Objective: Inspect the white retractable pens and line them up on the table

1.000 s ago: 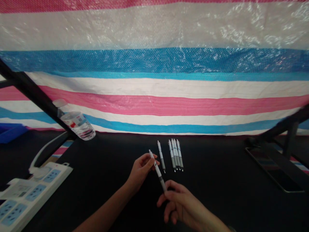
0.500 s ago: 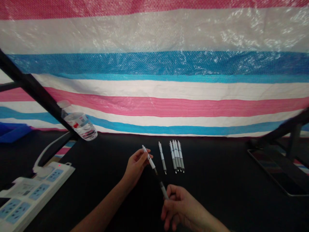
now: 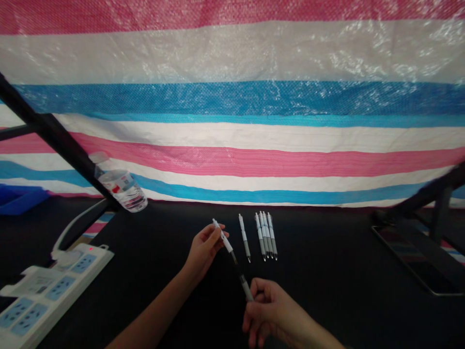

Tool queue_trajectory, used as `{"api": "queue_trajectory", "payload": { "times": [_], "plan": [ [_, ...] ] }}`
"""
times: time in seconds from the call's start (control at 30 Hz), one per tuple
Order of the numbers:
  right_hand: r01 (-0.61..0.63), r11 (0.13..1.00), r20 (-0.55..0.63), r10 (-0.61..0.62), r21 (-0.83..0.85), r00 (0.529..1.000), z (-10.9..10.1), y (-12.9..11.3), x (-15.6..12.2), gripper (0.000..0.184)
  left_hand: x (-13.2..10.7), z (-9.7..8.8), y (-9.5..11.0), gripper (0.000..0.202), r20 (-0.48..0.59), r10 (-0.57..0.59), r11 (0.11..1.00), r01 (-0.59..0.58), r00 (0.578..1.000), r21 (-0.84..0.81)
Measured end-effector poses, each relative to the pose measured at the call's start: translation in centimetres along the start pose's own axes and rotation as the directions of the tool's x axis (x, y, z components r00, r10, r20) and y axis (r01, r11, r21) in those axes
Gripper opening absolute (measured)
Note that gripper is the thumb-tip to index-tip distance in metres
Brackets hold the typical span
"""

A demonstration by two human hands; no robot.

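Note:
My left hand [image 3: 203, 248] pinches the white upper barrel [image 3: 222, 235] of a pen, and a thin dark refill sticks out of its lower end. My right hand [image 3: 271, 312] is closed on the grey grip section [image 3: 246, 288], pulled a little way off the barrel. Both hands hover over the black table [image 3: 327, 291]. Beyond them a single white-and-grey pen [image 3: 244, 237] lies on the table, with a tight row of three similar pens [image 3: 266, 235] to its right.
A white power strip [image 3: 43, 291] with a lit red lamp lies at the left. A clear water bottle [image 3: 118, 182] leans against a black frame bar. A phone or tablet [image 3: 410, 259] lies at the right. A striped tarp [image 3: 232, 121] hangs behind the table.
The pen was whole a second ago. My hands have drawn apart, and the grip section has come off the barrel, baring the refill. The left hand moved up and left.

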State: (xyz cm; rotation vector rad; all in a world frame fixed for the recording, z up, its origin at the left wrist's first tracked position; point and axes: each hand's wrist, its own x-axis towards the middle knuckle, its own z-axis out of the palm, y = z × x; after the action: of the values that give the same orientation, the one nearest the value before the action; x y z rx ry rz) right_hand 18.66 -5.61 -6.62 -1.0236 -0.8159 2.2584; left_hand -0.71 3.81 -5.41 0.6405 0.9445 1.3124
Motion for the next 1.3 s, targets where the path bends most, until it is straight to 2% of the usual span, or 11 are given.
{"api": "queue_trajectory", "payload": {
  "times": [0.1, 0.2, 0.3, 0.43, 0.57, 0.7, 0.83, 1.03, 1.17, 1.3],
  "plan": [
    [0.035, 0.999, -0.015, -0.034, 0.025, 0.999, -0.2, 0.0, 0.1, 0.047, -0.8, 0.5, -0.5, 0.037, 0.105, -0.024, 0.994, 0.013, 0.994, 0.107],
    [0.065, 0.997, -0.009, -0.065, 0.045, 0.998, -0.4, 0.0, 0.2, 0.049, -1.7, 0.9, -0.8, 0.031, 0.226, -0.024, 0.967, -0.035, 0.974, 0.253],
    [0.067, 0.997, -0.005, -0.067, 0.042, 0.998, -0.5, -0.2, 0.2, 0.049, -2.1, 1.1, -0.8, 0.028, 0.264, -0.034, 0.954, -0.048, 0.964, 0.296],
    [0.037, 0.998, -0.02, -0.036, 0.052, 0.999, -0.7, -0.2, 0.2, 0.05, -2.2, 1.2, -0.7, 0.029, 0.292, -0.047, 0.963, -0.034, 0.955, 0.268],
    [0.014, 0.997, -0.01, -0.013, 0.078, 1.0, -0.7, -0.2, 0.2, 0.049, -2.2, 1.2, -0.7, 0.031, 0.282, -0.06, 0.972, -0.008, 0.957, 0.235],
    [0.023, 0.994, -0.011, -0.022, 0.107, 1.0, -0.5, -0.4, 0.0, 0.056, -2.0, 1.0, -0.8, 0.032, 0.224, -0.035, 0.972, -0.019, 0.974, 0.235],
    [0.065, 0.996, -0.025, -0.063, 0.066, 0.998, -0.3, -0.4, 0.0, 0.05, -1.8, 1.0, -0.7, 0.031, 0.188, -0.015, 0.977, -0.025, 0.982, 0.21],
    [0.024, 0.995, -0.045, -0.02, 0.096, 0.999, -0.2, -0.6, 0.0, 0.057, -1.9, 1.1, -0.8, 0.033, 0.189, -0.035, 0.979, -0.004, 0.981, 0.206],
    [0.093, 0.994, -0.076, -0.088, 0.064, 0.993, 0.0, -0.6, 0.0, 0.051, -1.8, 0.9, -1.1, 0.029, 0.216, -0.031, 0.974, -0.019, 0.976, 0.226],
    [0.073, 0.994, -0.065, -0.068, 0.077, 0.996, -0.3, -0.4, 0.1, 0.052, -1.8, 0.8, -1.1, 0.03, 0.221, -0.033, 0.974, -0.018, 0.975, 0.225]
  ]
}}
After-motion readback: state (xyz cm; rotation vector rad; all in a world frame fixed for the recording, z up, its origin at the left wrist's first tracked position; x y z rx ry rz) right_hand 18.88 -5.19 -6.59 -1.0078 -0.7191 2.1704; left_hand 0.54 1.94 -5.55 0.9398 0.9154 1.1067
